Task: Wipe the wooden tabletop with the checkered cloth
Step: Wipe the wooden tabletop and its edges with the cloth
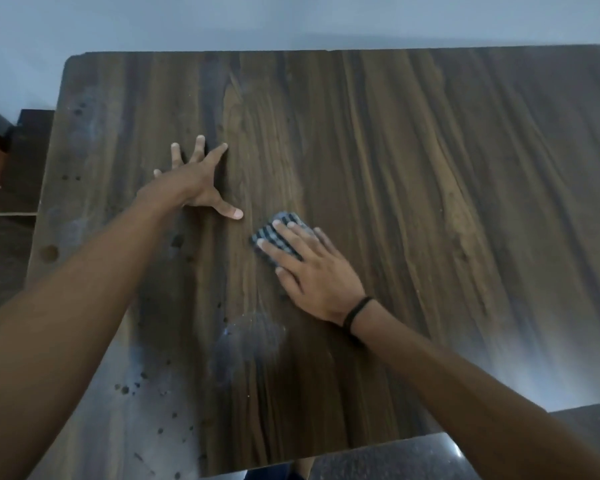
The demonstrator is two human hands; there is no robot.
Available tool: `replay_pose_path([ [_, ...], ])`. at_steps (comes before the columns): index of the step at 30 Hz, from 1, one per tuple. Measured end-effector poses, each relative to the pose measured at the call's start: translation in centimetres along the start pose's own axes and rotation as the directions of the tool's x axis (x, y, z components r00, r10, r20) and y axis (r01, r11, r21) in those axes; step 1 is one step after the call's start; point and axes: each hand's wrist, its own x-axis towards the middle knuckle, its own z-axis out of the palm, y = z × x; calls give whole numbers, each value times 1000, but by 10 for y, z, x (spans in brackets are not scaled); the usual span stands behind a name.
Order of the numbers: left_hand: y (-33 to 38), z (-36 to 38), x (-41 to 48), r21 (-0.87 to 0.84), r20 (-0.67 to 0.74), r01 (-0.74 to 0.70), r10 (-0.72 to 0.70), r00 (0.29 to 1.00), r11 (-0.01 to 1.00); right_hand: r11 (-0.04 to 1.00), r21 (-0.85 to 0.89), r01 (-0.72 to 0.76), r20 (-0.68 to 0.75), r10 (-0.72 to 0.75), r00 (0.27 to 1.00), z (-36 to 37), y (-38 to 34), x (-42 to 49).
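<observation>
The checkered cloth (280,233) lies folded into a small pad on the wooden tabletop (430,168), a little left of the table's middle. The part that shows is dark with pale checks. It runs on a slant, from its near-left corner up to its far-right edge. The rest is hidden under the fingers, so its full length cannot be told.

The right hand (314,273) lies flat on top of the cloth. Its fingers (284,251) are straight and slightly spread, pressing down on the cloth rather than curling round it. They point away from the person and to the left, roughly across the cloth's slant. A black wristband (357,311) circles the right wrist.

The left hand (196,183) rests palm down on the bare wood, to the left of the cloth and a little farther away. Its fingers are splayed wide and it holds nothing. Its thumb reaches toward the cloth, near it but not touching.

A pale, dusty smear (250,344) marks the wood just on the near side of the right hand. Dark specks (132,388) are scattered along the table's left side, and the wood grain runs away from the person. A pale wall (291,19) stands beyond the far edge.
</observation>
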Motion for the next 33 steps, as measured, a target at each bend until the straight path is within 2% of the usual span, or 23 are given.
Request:
replay_pose_path([
  [1,-2,-8,7,6,-18,-1,1,1000,1000,999,-16,-31,-42,30,999,-6,14,11],
  [2,-3,-16,13,10,-24,-9,9,1000,1000,990,-11,-143,-90,142,986,-9,28,27],
  [4,-3,-30,26,9,-15,-29,29,999,1000,909,81,-409,-77,415,906,-17,33,55],
  [5,-4,-34,32,6,-9,-34,34,999,999,900,90,-426,-63,432,900,-15,25,60],
  [7,-6,-37,40,0,18,-25,25,1000,1000,980,21,-200,-32,200,979,-3,5,51],
  [8,-6,-36,42,1,28,-13,13,1000,1000,997,-3,-80,7,80,997,-2,6,42],
  [9,-5,-35,44,5,29,-4,4,1000,1000,1000,-2,-23,8,23,1000,-6,17,42],
  [10,-4,-34,45,9,26,0,0,1000,1000,999,-9,-47,-18,47,999,-11,32,52],
  [11,-3,-34,47,7,26,1,-1,1000,1000,989,8,-145,-47,145,988,-17,43,66],
  [13,-4,-33,48,-8,26,0,1,1000,1000,920,95,-381,-34,385,922,-25,49,91],
  [14,-5,-33,49,-10,23,-4,4,1000,1000,903,107,-416,-31,421,907,-23,42,96],
  [18,-8,-32,50,5,34,-8,8,999,1000,989,41,-141,1,141,990,-15,31,77],
  [20,-7,-32,51,8,48,-11,10,999,1000,973,24,-231,-69,232,970,-21,51,96],
  [22,-6,-33,52,0,54,-11,11,998,1000,907,89,-411,-62,417,907,-26,55,120],
  [23,-7,-33,53,-3,53,-14,14,999,1000,896,97,-434,-56,440,896,-24,47,124],
  [27,-10,-31,55,9,61,-12,11,998,1000,988,22,-152,-13,152,988,-16,38,103],
  [28,-9,-32,55,15,62,-11,10,998,1000,987,14,-157,-34,158,987,-20,50,108],
  [31,-5,-33,54,4,71,-10,10,997,1000,902,105,-418,-49,425,904,-33,69,140],
  [32,-6,-33,53,0,65,-14,14,998,1000,882,123,-454,-40,462,886,-32,63,145],
  [33,-7,-33,53,-1,61,-19,19,998,1000,897,116,-427,-40,433,900,-29,53,143],
])
